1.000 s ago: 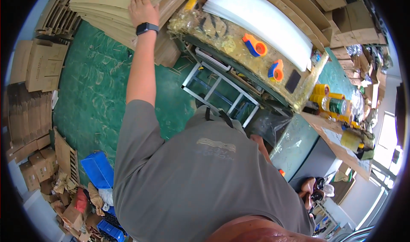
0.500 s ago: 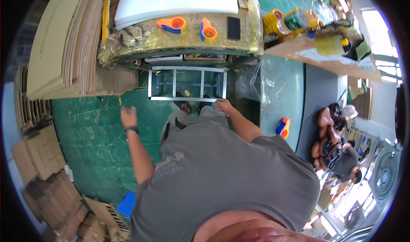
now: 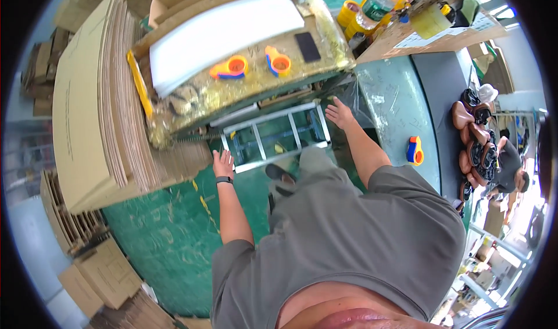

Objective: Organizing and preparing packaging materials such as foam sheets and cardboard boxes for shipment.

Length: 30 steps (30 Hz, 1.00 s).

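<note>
My left hand has its fingers spread and holds nothing. It is beside the near left corner of a silver metal frame with crossbars, low down in front of the workbench. Whether the hand touches the frame, I cannot tell. My right hand, also open, reaches past the frame's right end, close to a sheet of clear plastic. On the bench top lie two orange and blue tape dispensers, a black phone and a stack of white sheets.
Tall stacks of flat cardboard stand at the left. A grey-green table on the right bears another tape dispenser. Yellow tape rolls and bottles stand at the back right. Farther right is another person.
My left hand has moved forward and right, toward the frame, and its fingers have spread. My right hand has come away from the frame's near right corner and opened. The whole view has turned.
</note>
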Motion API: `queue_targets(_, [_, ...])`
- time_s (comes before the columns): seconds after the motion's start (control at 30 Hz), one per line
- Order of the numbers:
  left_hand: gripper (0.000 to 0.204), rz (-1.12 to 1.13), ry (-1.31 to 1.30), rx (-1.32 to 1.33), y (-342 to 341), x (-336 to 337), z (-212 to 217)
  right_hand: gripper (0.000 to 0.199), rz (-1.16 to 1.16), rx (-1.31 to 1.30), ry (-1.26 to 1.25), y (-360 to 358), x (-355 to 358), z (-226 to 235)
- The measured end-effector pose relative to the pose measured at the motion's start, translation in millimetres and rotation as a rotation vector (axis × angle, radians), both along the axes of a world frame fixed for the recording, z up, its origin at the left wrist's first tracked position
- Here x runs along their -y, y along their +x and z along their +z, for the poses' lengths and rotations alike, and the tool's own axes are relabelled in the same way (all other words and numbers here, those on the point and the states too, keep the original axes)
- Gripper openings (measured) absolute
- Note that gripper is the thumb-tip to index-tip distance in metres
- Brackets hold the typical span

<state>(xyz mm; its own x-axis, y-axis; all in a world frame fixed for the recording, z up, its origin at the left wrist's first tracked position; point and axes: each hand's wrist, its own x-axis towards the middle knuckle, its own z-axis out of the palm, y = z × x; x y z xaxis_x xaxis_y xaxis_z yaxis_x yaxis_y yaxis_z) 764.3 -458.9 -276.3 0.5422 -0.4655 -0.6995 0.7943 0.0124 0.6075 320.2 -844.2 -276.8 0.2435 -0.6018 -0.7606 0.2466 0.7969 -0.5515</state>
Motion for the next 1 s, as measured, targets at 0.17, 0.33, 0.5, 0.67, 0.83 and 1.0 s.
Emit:
queue_targets(0.17, [0.140, 0.105, -0.025, -0.078, 78.2, 131.1, -5.2, 0.109, -0.258, 0.012, -0.014, 57.0, 110.9, 4.2])
queue_targets(0.33, [0.127, 0.129, 0.008, -0.225, 55.1, 261.3, -33.4, 0.095, -0.528, -0.012, 0.077, 30.4, 224.8, -58.3])
queue_targets(0.5, [0.102, 0.213, -0.004, -0.069, 64.6, 270.6, -64.9, 0.079, -0.437, -0.006, 0.039, 68.5, 208.0, -69.9])
queue_targets(0.67, [0.087, 0.282, 0.051, 0.017, 79.6, 275.4, -78.5, 0.077, -0.521, -0.043, -0.117, 89.5, 202.8, -40.1])
queue_targets(0.83, [0.087, 0.277, 0.101, -0.012, 101.8, 268.6, -75.4, 0.079, -0.453, -0.198, -0.059, 96.9, 205.5, -34.5])
queue_targets(1.0, [0.088, 0.205, 0.094, -0.061, 83.2, 269.5, -75.8, 0.078, -0.577, -0.157, -0.200, 79.0, 195.3, -42.6])
